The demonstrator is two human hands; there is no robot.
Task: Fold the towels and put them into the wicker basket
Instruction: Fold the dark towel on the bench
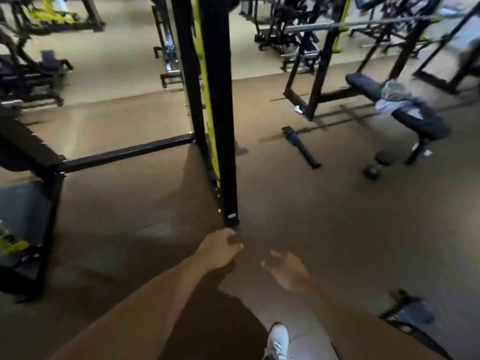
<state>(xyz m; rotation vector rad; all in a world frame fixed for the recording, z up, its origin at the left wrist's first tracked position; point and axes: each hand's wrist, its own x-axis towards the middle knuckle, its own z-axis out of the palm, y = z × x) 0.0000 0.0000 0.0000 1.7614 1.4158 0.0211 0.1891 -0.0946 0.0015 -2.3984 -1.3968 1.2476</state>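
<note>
Both hands are out front and holding nothing — left hand (220,249) with fingers loosely curled near the foot of the black rack post (220,126), right hand (288,270) relaxed and blurred. Pale towels (394,98) lie heaped on the black bench (418,120), well off to the right — no wicker basket in sight.

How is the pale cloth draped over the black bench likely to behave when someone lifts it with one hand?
The pale cloth sags over the edge of the bench in soft folds, so it is probably floppy and would hang limp from one hand. It looks thin, so likely light. Being crumpled rather than flat, it may unfurl when raised. The picture is too blurred to judge its texture.
</note>
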